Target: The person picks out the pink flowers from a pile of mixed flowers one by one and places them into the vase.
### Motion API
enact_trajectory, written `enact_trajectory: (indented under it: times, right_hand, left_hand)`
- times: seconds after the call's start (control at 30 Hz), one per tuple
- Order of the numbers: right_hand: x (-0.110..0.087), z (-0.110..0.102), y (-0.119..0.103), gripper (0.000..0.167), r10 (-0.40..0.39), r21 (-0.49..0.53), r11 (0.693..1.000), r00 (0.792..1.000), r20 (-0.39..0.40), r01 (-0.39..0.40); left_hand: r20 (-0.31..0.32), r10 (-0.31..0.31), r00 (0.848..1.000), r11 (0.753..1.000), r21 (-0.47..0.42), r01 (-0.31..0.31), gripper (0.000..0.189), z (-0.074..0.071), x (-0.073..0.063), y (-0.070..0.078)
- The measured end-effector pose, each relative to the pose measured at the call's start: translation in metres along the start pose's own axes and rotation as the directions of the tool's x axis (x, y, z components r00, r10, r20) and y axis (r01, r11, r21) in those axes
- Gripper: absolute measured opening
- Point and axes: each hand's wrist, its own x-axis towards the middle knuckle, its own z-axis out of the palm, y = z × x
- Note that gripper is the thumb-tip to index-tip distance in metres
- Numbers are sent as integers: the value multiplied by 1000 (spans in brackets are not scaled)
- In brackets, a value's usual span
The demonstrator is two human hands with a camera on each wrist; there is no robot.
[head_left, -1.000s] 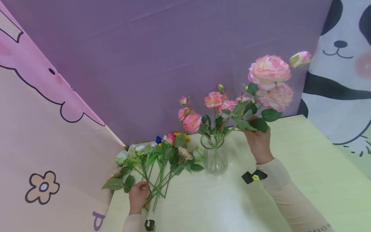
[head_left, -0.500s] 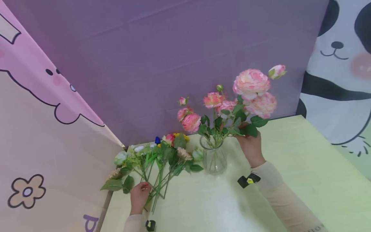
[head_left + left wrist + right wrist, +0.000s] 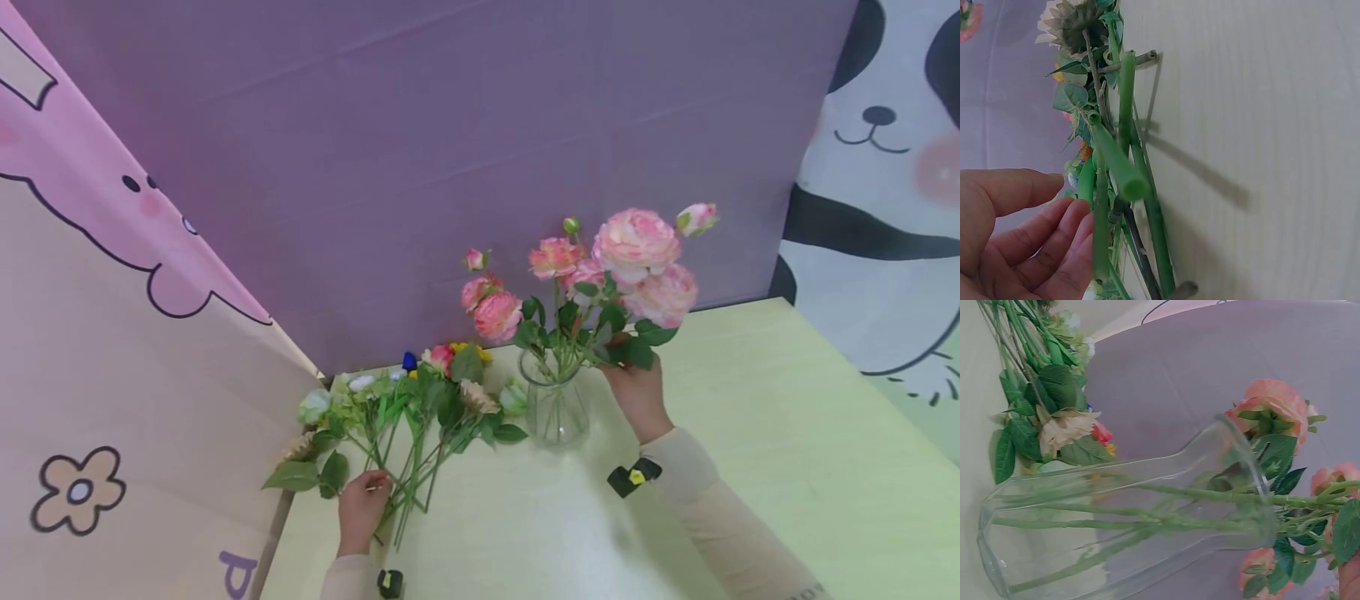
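At the right of the glass vase [image 3: 557,412], my right hand [image 3: 637,392] grips the leafy stem of a pink peony [image 3: 637,244]. That stem slants down to the vase mouth; leaves hide my fingertips. Other pink flowers [image 3: 497,315] stand in the vase, and the right wrist view shows several green stems [image 3: 1147,515] through the glass. My left hand [image 3: 363,510] rests beside the loose flower stems [image 3: 408,487] lying on the table. In the left wrist view its fingers [image 3: 1054,247] are loosely curled near the green stem ends [image 3: 1132,184], with a gap below the thumb side.
Leafy flowers, among them a beige bloom [image 3: 477,397], a white-green one [image 3: 313,406] and a blue one [image 3: 409,361], lie left of the vase. A purple backdrop [image 3: 450,167] rises behind the pale table [image 3: 525,533]. A printed panel [image 3: 187,400] borders the left.
My right hand has brought the pink peony down and left, closer to the flowers in the vase. The left hand has hardly moved.
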Motion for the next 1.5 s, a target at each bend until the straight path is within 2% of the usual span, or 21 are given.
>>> enact_trajectory:
  times: [0.2,0.5,0.7,0.83,0.9,1.1,1.3,1.4,1.5]
  right_hand:
    - [-3,4,6,12,-51,-8,999,998,24,52]
    - [-4,5,9,11,24,37,999,999,21,-24]
    - [0,6,12,13,-20,15,1000,999,26,20]
    - [1,7,18,15,-1,-18,1000,999,50,2]
    - [0,8,20,14,15,-28,1000,998,57,-13]
    - [-7,10,2,13,64,39,997,995,74,-67]
    - [1,12,34,9,29,65,997,998,62,-33]
    - [3,12,36,11,49,68,996,996,72,-54]
    - [2,12,28,11,67,95,993,994,86,-75]
  left_hand:
    - [1,5,1000,1000,2,-5,20,1,1,-1]
    - [3,-23,1000,1000,14,23,22,1,2,3]
    - [4,-46,999,999,3,46,22,0,1,8]
    - [3,-61,998,998,-10,61,23,2,1,9]
    - [1,-52,999,999,-9,52,23,4,1,7]
    - [-15,-10,1000,1000,0,10,22,5,1,5]
    - [-27,-14,1000,1000,-11,14,21,6,-2,5]
    - [-24,-6,1000,1000,-12,6,20,6,-1,3]
    - [-21,3,1000,1000,-2,-3,19,7,0,2]
